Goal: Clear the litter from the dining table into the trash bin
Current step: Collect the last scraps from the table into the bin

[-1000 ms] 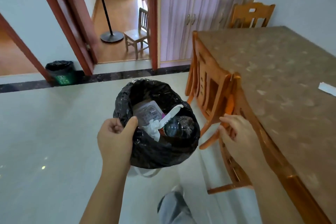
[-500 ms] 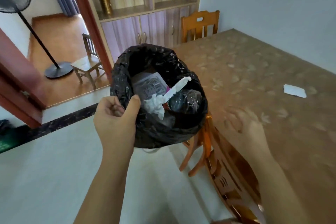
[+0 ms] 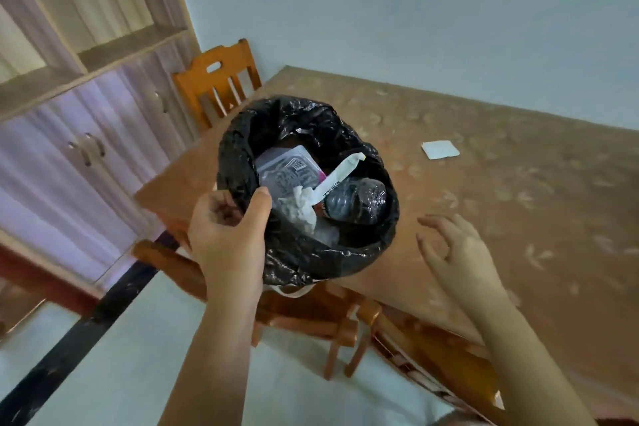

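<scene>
My left hand (image 3: 228, 239) grips the near rim of a trash bin lined with a black bag (image 3: 297, 259) and holds it up over the near corner of the dining table (image 3: 518, 218). Inside the bin lie a clear plastic tray (image 3: 288, 173), a crumpled tissue (image 3: 301, 207), a white wrapper strip (image 3: 340, 173) and a plastic bottle (image 3: 359, 201). My right hand (image 3: 456, 252) hovers open over the table, right of the bin, with nothing in it. A white piece of paper (image 3: 440, 149) lies flat on the table beyond that hand.
A wooden chair (image 3: 218, 83) stands at the table's far end. Another chair (image 3: 311, 315) is tucked in at the near side below the bin. A cabinet with shelves (image 3: 86, 121) fills the left wall. Pale floor (image 3: 138, 373) lies below.
The view has swung right towards the table. My left hand has carried the bin up over the table's corner. My right hand left the chair back and now reaches over the tabletop.
</scene>
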The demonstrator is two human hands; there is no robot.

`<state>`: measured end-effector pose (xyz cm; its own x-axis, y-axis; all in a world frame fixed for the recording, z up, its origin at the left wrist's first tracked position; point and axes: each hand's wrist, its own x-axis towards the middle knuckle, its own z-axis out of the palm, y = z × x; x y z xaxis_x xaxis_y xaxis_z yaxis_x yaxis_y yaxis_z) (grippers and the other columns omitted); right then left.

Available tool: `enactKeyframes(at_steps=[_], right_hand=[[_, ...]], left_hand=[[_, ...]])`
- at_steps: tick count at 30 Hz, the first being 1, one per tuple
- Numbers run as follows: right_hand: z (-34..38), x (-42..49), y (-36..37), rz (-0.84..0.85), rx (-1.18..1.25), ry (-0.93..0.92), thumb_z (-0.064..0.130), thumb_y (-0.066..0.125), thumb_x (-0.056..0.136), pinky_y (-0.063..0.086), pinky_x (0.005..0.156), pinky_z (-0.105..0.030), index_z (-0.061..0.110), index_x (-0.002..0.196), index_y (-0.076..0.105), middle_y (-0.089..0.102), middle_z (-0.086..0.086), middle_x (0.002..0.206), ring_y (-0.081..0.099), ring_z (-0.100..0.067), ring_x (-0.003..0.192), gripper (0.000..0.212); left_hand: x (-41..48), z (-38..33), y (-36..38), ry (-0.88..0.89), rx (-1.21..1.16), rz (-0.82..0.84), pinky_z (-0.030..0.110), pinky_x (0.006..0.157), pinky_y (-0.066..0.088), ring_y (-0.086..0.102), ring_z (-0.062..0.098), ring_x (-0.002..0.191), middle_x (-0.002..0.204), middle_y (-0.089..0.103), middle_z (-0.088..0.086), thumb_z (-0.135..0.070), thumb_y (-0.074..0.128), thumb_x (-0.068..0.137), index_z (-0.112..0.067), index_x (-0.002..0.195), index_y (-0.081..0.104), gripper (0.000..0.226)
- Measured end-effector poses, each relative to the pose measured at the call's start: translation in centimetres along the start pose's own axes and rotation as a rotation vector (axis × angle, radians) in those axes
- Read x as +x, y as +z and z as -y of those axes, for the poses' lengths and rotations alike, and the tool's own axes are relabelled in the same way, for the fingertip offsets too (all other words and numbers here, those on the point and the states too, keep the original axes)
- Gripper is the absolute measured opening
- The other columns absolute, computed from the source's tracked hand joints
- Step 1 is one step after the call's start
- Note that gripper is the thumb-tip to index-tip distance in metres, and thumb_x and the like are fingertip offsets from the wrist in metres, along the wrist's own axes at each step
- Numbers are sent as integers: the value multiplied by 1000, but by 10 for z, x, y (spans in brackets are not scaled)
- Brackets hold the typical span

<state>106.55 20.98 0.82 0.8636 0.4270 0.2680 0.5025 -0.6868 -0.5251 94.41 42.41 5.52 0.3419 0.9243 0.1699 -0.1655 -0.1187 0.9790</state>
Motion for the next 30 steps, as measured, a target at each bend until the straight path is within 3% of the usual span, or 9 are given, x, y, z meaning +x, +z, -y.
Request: enactKeyframes(at_steps=[3, 9, 15, 22, 30], right_hand=[[-18, 6, 5, 6, -40, 116, 18, 57, 84, 38, 91, -33, 13, 109, 60, 60, -7, 111, 49, -26, 109, 25], [-68, 41, 8, -28, -60, 279, 19, 55, 85, 39, 92, -37, 14, 109, 59, 59, -8, 111, 47, -28, 112, 25], [-127, 110, 15, 11, -9, 307, 17, 57, 84, 41, 85, -36, 13, 108, 60, 60, -9, 107, 50, -29, 105, 24], [-192, 203, 39, 33, 33, 338, 19, 55, 85, 41, 78, -34, 14, 108, 59, 58, -8, 104, 52, -30, 99, 24], [-260, 307, 106, 13, 110, 418, 15, 54, 84, 39, 83, -34, 10, 111, 57, 58, -11, 112, 49, -30, 109, 28]], left_hand=[[15, 20, 29, 7, 74, 103, 23, 55, 47, 51, -1, 52, 53, 57, -21, -49, 65, 57, -39, 57, 54, 15], [41, 51, 99, -93, 89, 234, 34, 56, 42, 45, 5, 51, 57, 48, -11, -45, 65, 57, -35, 51, 47, 22], [58, 71, 178, -103, 187, 238, 37, 57, 42, 44, 4, 48, 47, 49, -21, -50, 63, 57, -38, 52, 48, 20], [94, 96, 259, -19, 268, 221, 36, 56, 39, 43, 10, 50, 49, 46, -16, -51, 64, 57, -33, 55, 46, 26], [134, 125, 336, 101, 261, 197, 30, 54, 38, 41, 4, 49, 50, 48, -24, -41, 67, 66, -28, 62, 45, 25]])
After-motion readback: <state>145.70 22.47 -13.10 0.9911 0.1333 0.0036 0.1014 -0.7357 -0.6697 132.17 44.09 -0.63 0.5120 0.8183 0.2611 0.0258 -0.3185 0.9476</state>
